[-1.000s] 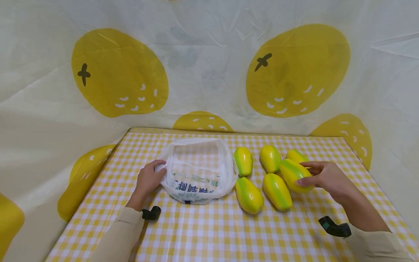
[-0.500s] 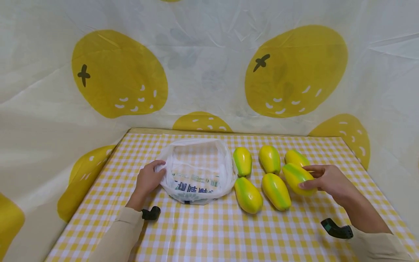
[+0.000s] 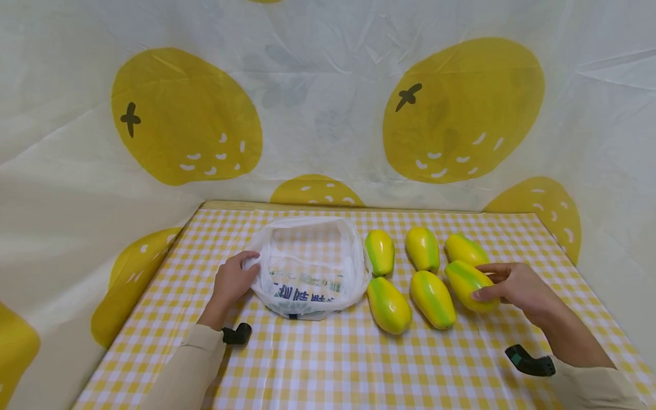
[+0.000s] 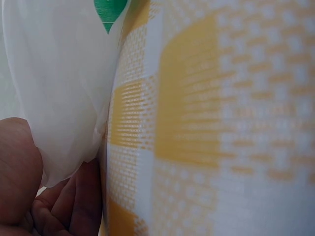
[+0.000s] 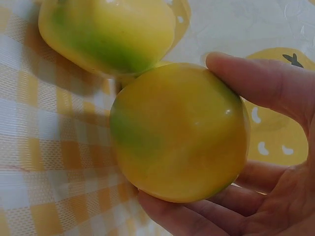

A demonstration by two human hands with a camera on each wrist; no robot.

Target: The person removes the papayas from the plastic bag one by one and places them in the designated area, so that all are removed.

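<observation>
My left hand pinches the left rim of a white translucent plastic bag, which lies with its mouth spread wide. In the left wrist view, thumb and fingers sit on either side of the bag's film. At the right of the table, my right hand grips a yellow-green papaya between thumb and fingers. The right wrist view shows this papaya end-on, low over the cloth; whether it touches the cloth I cannot tell. Just beyond it lies another papaya.
Several more papayas stand in two rows between bag and right hand, including a front one close to the bag and a middle one. A yellow-checked cloth covers the table. Behind hangs a fruit-printed curtain.
My right hand has moved the papaya down and slightly right, away from the papaya behind it, which now shows more fully. The left hand and the bag have stayed put.
</observation>
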